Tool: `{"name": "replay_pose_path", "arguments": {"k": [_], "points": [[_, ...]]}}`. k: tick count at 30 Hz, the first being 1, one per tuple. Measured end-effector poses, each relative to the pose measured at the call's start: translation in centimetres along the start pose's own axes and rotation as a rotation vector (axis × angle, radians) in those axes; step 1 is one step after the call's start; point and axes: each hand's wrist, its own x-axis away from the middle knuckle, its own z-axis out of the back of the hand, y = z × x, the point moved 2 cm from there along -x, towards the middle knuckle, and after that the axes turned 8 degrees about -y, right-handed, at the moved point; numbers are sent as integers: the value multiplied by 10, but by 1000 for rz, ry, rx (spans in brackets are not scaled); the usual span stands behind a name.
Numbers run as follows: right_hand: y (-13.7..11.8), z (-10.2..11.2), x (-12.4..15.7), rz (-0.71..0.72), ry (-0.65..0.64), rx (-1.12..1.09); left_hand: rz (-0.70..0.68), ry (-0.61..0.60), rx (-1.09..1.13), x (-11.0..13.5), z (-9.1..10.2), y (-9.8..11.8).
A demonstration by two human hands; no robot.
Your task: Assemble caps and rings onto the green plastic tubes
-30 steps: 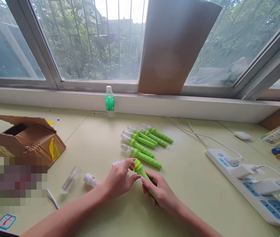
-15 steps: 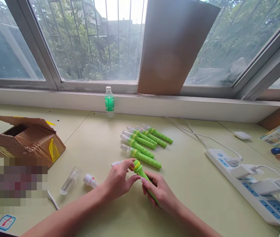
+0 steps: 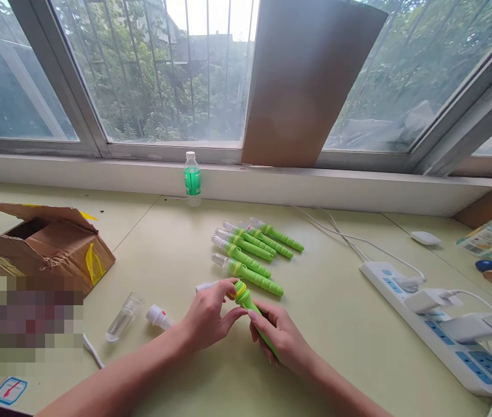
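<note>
My right hand is wrapped round a green plastic light-stick handle, its threaded, yellow-ringed end tilted up and left. My left hand pinches that ringed end between thumb and fingers. Partly hidden behind my left hand lies a white cylindrical piece. To the left of it, a white-capped piece with a clear body lies partly covered by my left forearm, beside a clear plastic tube. Beyond my hands, several green light sticks with clear tops lie side by side.
An open cardboard box sits at the left. A plastic bottle with a green label stands by the window sill. A power strip with plugs and white cables runs along the right. A white mouse-like item lies behind it.
</note>
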Motion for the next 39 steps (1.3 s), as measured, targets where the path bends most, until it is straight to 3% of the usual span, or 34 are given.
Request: {"name": "replay_pose_path", "arguments": {"k": [39], "points": [[-1,0,0,-6,17,9,11,-32,10,-1,-1,0]]}}
